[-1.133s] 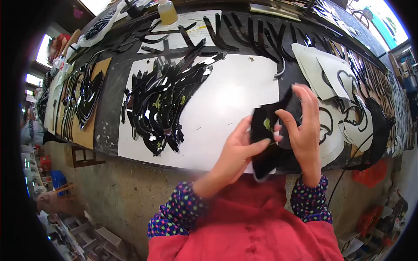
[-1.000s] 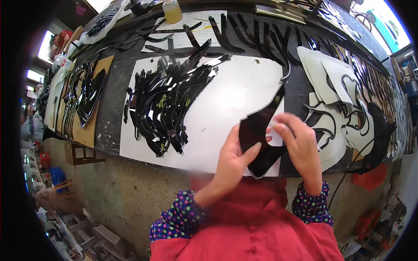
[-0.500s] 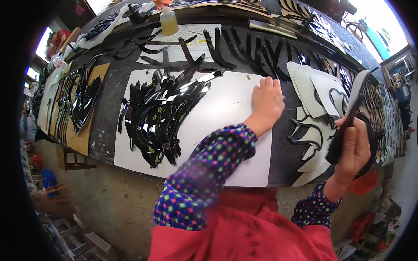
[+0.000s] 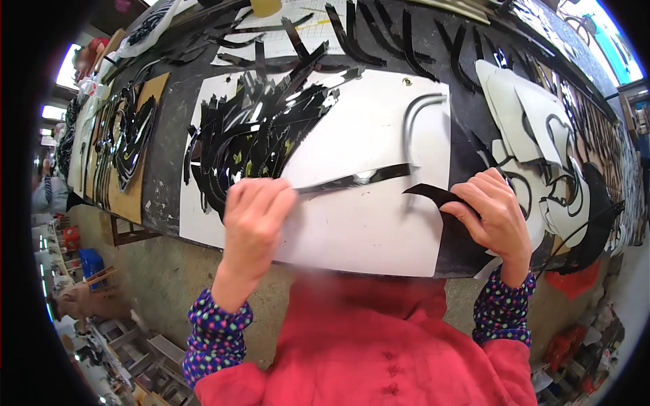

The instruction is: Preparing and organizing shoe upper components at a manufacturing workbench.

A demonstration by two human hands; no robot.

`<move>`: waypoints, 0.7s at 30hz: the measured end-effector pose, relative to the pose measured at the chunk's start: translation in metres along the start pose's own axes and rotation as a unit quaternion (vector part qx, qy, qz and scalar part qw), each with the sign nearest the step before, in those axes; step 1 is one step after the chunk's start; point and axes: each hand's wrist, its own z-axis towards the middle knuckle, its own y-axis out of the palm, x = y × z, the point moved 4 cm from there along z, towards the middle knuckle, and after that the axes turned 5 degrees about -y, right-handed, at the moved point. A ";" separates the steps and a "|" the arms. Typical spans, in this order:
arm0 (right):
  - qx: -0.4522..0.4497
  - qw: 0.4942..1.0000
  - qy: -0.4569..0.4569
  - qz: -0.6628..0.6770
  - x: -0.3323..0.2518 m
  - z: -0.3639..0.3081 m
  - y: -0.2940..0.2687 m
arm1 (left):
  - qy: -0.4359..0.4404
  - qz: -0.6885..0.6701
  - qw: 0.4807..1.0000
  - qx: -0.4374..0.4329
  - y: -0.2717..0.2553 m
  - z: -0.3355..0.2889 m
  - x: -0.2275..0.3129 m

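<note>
Over the white board (image 4: 369, 233), my left hand (image 4: 254, 220) is closed on the near end of a glossy black strip (image 4: 362, 177), which stretches to the right. My right hand (image 4: 494, 210) pinches a matte black strip (image 4: 430, 194) whose pointed end faces left, close to the glossy strip's far end but apart from it. A pile of shiny black toothed strips (image 4: 254, 128) covers the left part of the board, just beyond my left hand. Another curved strip (image 4: 409, 125), smeared by motion, shows near the board's right edge.
Cream-coloured curved sheets (image 4: 518, 111) lie right of the board, with a black piece (image 4: 596, 223) beyond them. Loose black strips (image 4: 352, 40) and a gridded sheet (image 4: 271, 40) lie behind. At left, a brown board (image 4: 145, 166) bears more black parts.
My left hand has moved from the board's right side to its near left, now holding a glossy strip. My right hand has come down and left from its raised place. The view has shifted.
</note>
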 end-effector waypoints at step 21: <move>0.017 0.957 0.232 0.171 -0.009 0.064 0.070 | -0.010 -0.084 0.996 -0.028 0.062 0.023 0.052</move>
